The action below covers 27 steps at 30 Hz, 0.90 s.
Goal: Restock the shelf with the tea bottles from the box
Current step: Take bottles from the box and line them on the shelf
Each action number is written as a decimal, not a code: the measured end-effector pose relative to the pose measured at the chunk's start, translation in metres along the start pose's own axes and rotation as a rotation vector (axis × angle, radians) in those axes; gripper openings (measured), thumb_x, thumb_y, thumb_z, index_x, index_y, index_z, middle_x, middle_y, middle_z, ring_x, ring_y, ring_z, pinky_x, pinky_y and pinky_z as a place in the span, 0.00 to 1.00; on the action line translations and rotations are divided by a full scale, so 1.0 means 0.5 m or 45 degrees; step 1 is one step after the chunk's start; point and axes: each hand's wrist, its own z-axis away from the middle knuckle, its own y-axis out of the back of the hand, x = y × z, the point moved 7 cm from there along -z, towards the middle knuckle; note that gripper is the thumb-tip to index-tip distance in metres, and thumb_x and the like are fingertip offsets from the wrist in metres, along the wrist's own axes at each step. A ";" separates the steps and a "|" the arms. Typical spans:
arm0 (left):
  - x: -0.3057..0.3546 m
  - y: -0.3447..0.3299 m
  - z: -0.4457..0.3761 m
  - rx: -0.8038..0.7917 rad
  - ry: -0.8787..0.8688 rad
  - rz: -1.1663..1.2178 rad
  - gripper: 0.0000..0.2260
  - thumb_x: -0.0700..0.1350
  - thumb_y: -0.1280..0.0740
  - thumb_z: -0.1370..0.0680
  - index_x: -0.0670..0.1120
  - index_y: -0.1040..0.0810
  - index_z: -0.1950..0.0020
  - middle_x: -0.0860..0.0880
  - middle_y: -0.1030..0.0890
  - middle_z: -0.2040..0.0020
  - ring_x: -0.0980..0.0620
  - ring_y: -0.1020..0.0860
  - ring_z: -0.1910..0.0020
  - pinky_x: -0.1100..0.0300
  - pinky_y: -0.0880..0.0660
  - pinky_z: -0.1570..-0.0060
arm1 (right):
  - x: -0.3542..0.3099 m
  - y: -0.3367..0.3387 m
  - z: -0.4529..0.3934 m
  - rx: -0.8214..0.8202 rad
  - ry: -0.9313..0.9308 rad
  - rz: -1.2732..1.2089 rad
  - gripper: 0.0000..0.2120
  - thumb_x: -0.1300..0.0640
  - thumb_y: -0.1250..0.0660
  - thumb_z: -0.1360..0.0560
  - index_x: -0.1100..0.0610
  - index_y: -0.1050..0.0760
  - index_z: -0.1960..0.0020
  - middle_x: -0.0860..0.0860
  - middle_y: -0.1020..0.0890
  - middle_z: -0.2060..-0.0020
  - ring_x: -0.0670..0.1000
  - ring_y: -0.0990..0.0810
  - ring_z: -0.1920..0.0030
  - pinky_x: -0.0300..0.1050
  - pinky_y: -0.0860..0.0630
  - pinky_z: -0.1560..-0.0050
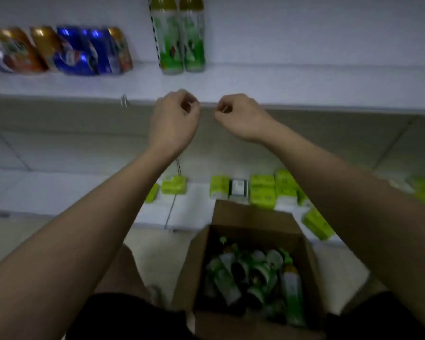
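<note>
Two green-labelled tea bottles (180, 38) stand upright side by side on the white upper shelf (304, 84). Both my hands hang just in front of that shelf's front edge, below the bottles. My left hand (176, 116) has its fingers curled in with nothing in it. My right hand (241, 114) is curled the same way and holds nothing. Below, between my arms, an open cardboard box (245, 219) sits on the floor with several tea bottles (255, 273) lying jumbled inside.
Orange and blue snack bags (64, 50) lie on the upper shelf at the left. Several small green cartons (263, 190) stand and lie on the low shelf behind the box. The upper shelf right of the two bottles is bare.
</note>
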 end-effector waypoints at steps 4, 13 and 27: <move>-0.132 -0.144 0.234 -0.087 0.402 0.255 0.10 0.46 0.39 0.25 0.44 0.20 0.56 0.43 0.18 0.61 0.43 0.21 0.59 0.50 0.24 0.57 | 0.174 -0.164 0.143 -0.116 -0.239 -0.207 0.08 0.55 0.37 0.27 0.57 0.24 0.62 0.50 0.24 0.68 0.51 0.25 0.62 0.43 0.32 0.60; -0.319 -0.368 0.736 -1.065 1.052 -0.044 0.11 0.44 0.40 0.20 0.42 0.26 0.39 0.41 0.20 0.43 0.44 0.22 0.49 0.55 0.25 0.53 | 0.567 -0.403 0.506 -0.689 -0.940 -0.182 0.16 0.59 0.41 0.22 0.60 0.31 0.68 0.59 0.27 0.69 0.56 0.28 0.69 0.46 0.29 0.67; -0.357 -0.533 0.797 -1.543 0.260 -0.563 0.25 0.41 0.36 0.24 0.46 0.36 0.27 0.43 0.35 0.28 0.41 0.37 0.30 0.44 0.31 0.37 | 0.696 -0.509 0.564 -0.563 -1.396 -0.466 0.18 0.45 0.42 0.20 0.56 0.25 0.39 0.57 0.21 0.43 0.59 0.24 0.40 0.54 0.26 0.39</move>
